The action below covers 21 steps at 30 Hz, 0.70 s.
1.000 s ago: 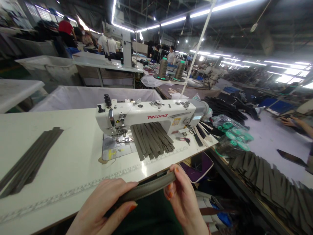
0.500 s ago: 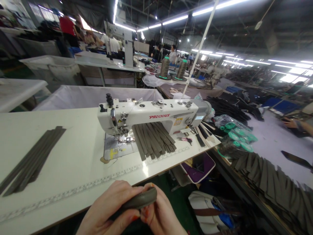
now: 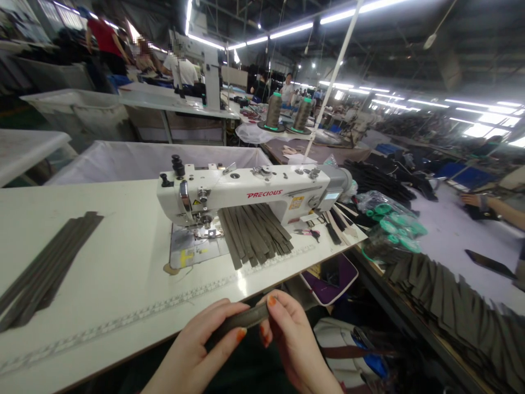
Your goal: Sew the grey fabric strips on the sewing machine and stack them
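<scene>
One strip (image 3: 252, 317) gripped at front of sewing table (image 3: 127, 241)

Grey-brown, nearly horiz., b/w L hand (image 3: 207, 339) & R hand (image 3: 293, 334), just off table's near edge. L fingers were closed round its left part, thumb on near side; R thumb & fingertips pinched its right end. Behind: white sewing mach. (image 3: 229, 194), marked PRECIOUS, w/ fan of similar strips (image 3: 254, 238) lying under its arm. Measuring tape (image 3: 151, 306) ran along front of tabletop. Strip bundle (image 3: 53, 268) lay at table's L; pink-&-black snips (image 3: 308, 234) nr mach.'s R end. Further R, side table (image 3: 438, 241) bore bagged green-ended spools (image 3: 394, 227) & long row of grey-brown pieces (image 3: 451, 312). Co-worker's hand (image 3: 470, 200) was over it, grip unclear. Two thread cones (image 3: 274, 114) stood behind mach.; person in red top (image 3: 107, 41) in bkgd.
</scene>
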Each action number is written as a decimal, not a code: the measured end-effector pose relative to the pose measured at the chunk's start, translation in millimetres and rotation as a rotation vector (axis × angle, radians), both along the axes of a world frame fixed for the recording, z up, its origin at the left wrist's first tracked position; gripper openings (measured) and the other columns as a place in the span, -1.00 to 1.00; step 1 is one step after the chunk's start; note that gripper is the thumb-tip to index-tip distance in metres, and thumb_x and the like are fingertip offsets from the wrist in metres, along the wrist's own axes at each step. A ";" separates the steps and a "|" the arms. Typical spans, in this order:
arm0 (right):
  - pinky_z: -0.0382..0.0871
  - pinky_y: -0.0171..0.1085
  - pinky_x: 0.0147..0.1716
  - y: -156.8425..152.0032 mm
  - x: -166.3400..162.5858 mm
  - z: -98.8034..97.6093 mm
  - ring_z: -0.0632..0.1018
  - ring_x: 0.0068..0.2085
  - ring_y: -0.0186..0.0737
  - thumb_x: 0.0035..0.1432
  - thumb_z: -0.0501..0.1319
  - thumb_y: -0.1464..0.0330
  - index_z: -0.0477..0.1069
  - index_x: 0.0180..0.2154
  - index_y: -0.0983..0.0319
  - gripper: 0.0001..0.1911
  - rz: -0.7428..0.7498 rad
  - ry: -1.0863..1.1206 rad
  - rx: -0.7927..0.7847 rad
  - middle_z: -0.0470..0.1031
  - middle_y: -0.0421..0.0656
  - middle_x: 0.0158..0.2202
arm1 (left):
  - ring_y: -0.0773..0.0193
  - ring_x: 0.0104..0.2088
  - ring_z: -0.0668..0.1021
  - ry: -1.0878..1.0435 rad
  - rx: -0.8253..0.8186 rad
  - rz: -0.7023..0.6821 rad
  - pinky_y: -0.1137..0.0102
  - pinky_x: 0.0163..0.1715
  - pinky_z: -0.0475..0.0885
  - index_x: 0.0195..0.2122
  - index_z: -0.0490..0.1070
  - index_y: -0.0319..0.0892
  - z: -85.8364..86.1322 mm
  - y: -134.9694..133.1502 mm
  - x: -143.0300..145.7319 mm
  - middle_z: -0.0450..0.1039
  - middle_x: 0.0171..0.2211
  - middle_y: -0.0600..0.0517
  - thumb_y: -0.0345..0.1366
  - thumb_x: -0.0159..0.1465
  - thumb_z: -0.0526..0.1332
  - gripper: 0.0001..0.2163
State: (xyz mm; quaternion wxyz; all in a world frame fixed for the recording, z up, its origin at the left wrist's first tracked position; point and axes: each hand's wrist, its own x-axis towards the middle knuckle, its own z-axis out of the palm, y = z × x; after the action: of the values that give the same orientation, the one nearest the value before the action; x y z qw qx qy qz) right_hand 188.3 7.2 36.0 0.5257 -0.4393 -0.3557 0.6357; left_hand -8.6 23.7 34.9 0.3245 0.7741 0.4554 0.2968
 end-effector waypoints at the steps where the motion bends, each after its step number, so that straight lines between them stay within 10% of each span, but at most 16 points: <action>1: 0.09 -0.38 -0.52 0.7 0.8 1.5 0.27 -0.58 -0.43 0.26 0.20 0.07 0.36 -0.43 0.26 -0.60 0.002 -0.037 0.012 0.32 -0.29 -0.61 | 0.16 -0.05 0.63 -0.009 -0.033 0.001 0.35 -0.03 0.54 -0.05 0.53 0.04 2.1 -0.1 0.1 0.61 -0.07 0.05 -0.14 0.32 0.20 -0.77; 13: 0.11 -0.36 -0.51 2.8 13.1 11.8 0.26 -0.54 -0.41 0.27 0.16 0.02 0.27 -0.49 0.23 -0.55 0.185 -0.276 0.073 0.27 -0.30 -0.59 | 0.33 -0.43 0.51 -0.307 -0.501 -0.219 0.51 -0.41 0.43 -0.20 0.45 -0.09 14.3 -0.9 18.4 0.50 -0.42 0.09 -0.07 0.37 0.11 -0.76; 21: 0.08 -0.39 -0.52 2.4 5.3 7.0 0.22 -0.50 -0.41 0.18 0.28 0.07 0.28 -0.37 0.19 -0.65 -0.008 -0.194 0.077 0.22 -0.34 -0.51 | 0.32 -0.49 0.49 -0.369 -0.504 -0.171 0.50 -0.49 0.45 -0.21 0.47 -0.07 -6.7 -5.0 23.6 0.47 -0.44 0.08 -0.01 0.35 0.12 -0.73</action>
State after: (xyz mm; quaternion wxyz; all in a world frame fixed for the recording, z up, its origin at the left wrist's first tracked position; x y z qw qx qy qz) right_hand 193.6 9.6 43.0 0.5078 -0.4797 -0.4272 0.5740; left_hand 15.1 18.6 28.2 0.6070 0.6380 0.3811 0.2815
